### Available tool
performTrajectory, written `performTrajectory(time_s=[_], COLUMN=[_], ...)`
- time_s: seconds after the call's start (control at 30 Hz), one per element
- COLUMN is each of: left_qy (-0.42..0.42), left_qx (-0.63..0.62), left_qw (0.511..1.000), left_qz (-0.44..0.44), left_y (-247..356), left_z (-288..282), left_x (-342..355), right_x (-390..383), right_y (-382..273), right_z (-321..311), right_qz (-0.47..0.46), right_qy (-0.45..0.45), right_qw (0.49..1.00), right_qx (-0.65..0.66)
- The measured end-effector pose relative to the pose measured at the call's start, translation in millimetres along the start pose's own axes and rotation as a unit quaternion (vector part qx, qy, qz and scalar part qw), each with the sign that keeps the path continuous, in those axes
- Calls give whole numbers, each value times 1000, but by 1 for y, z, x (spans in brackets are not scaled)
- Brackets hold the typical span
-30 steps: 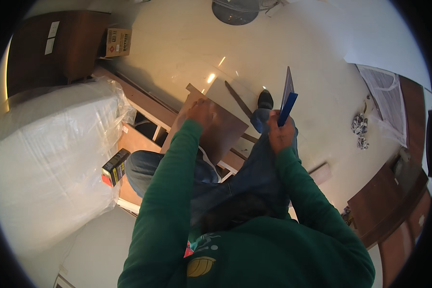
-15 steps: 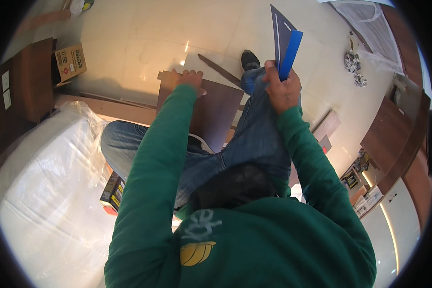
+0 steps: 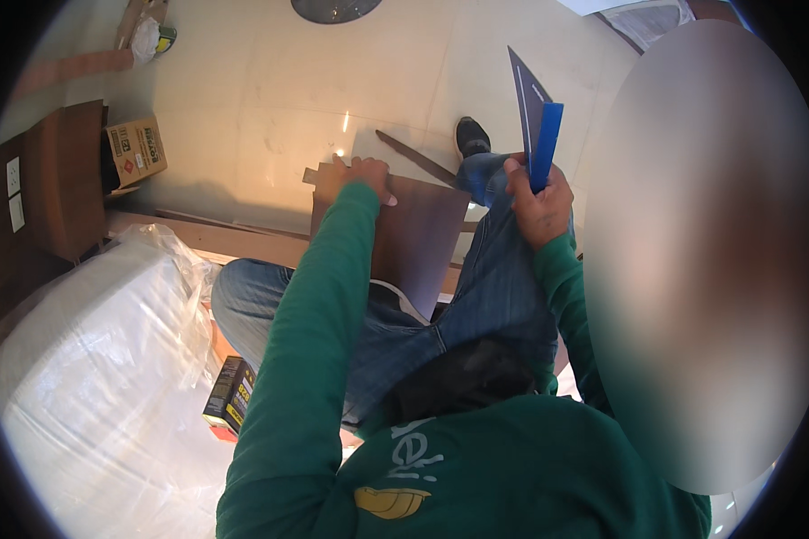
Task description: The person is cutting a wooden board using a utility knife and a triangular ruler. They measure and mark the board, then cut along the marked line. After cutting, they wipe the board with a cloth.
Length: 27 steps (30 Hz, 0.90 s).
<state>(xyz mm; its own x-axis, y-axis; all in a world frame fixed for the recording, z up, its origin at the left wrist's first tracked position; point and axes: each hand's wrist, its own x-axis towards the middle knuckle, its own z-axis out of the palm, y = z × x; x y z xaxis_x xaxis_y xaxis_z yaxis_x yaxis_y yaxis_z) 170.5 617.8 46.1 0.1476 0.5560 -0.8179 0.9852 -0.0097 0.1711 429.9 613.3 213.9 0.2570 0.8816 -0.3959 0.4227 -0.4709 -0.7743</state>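
A dark brown wooden board point(image 3: 413, 229) stands tilted between my legs, over a wooden piece crossing behind it. My left hand point(image 3: 361, 177) grips its far edge, fingers curled over the top and thumb on the near face. Raised above my right knee, my right hand point(image 3: 541, 198) is closed around the blue bar of a flat, dark, pointed tool point(image 3: 532, 117), whose thin blade carries a pale line. Its exact kind I cannot make out. The tool is apart from the board.
Plastic sheeting point(image 3: 108, 359) covers a bulky white thing at my left, beside a small black and yellow box point(image 3: 229, 393). A cardboard box point(image 3: 137, 153) stands at the far left. A narrow dark strip point(image 3: 413, 157) lies on the tiled floor. The right side is blurred.
The whole view has shifted, so my hands, board and tool appear lower. A dark round thing now shows at the top. Both hands keep their hold.
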Motion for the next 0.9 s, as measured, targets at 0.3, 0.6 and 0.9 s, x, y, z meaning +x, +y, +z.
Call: performTrajectory(time_s=[0.3,0.6,0.9], left_qy=[57,131,361], left_qx=[-7,-395,-485], left_qw=[998,909,788], left_qz=[8,31,118], left_y=[0,-45,18], left_z=[4,-66,-99], left_x=[-7,-42,-261], right_x=[4,9,-39], right_y=[-2,-12,-92], right_z=[3,27,76], right_qz=[0,-114,-259], right_qy=[-3,-15,-247], right_qw=[1000,987,931], right_qx=[17,-112,-76])
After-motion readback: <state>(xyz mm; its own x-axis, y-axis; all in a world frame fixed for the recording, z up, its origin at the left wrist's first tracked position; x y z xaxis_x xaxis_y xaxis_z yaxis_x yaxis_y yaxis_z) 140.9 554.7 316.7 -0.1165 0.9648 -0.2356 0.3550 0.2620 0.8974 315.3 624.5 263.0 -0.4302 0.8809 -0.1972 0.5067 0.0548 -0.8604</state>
